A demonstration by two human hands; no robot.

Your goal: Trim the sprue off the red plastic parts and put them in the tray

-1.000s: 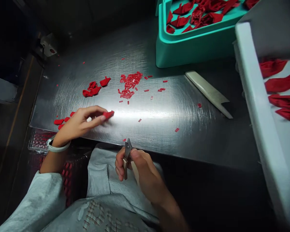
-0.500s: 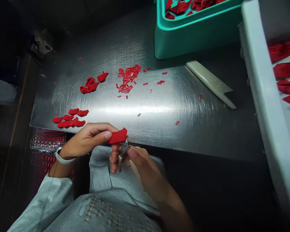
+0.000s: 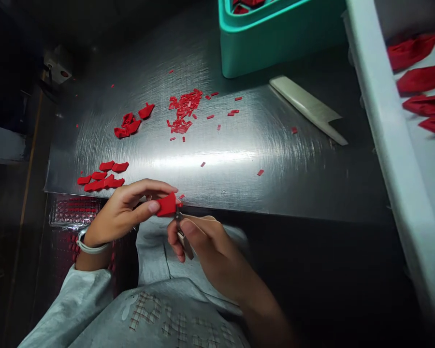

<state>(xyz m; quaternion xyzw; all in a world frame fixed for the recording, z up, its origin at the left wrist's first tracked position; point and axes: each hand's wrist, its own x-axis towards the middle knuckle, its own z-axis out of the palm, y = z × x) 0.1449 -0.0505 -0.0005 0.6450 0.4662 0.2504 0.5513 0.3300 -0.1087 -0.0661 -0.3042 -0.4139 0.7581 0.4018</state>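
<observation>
My left hand (image 3: pixel 125 210) pinches a small red piece (image 3: pixel 166 206) between thumb and fingers, just off the near edge of the steel table (image 3: pixel 275 159). Below it, my right hand (image 3: pixel 199 241) is closed round a small metal cutter (image 3: pixel 183 232), whose tip meets the red piece. A row of finished red pieces (image 3: pixel 101 176) lies on the table beside my left hand. Farther back sit a few larger red pieces (image 3: pixel 130 123) and a heap of tiny red offcuts (image 3: pixel 183 111).
A teal bin (image 3: pixel 275 38) with red pieces stands at the back. A pale flat tool (image 3: pixel 306 108) lies to its right front. A white tray (image 3: pixel 380 121) with long red pieces fills the right side. A clear tray of red parts (image 3: pixel 74 212) sits below the table's left edge.
My left hand picked a red piece off the table and brought it back to the cutter at the table's near edge. The right hand shifted slightly to meet it.
</observation>
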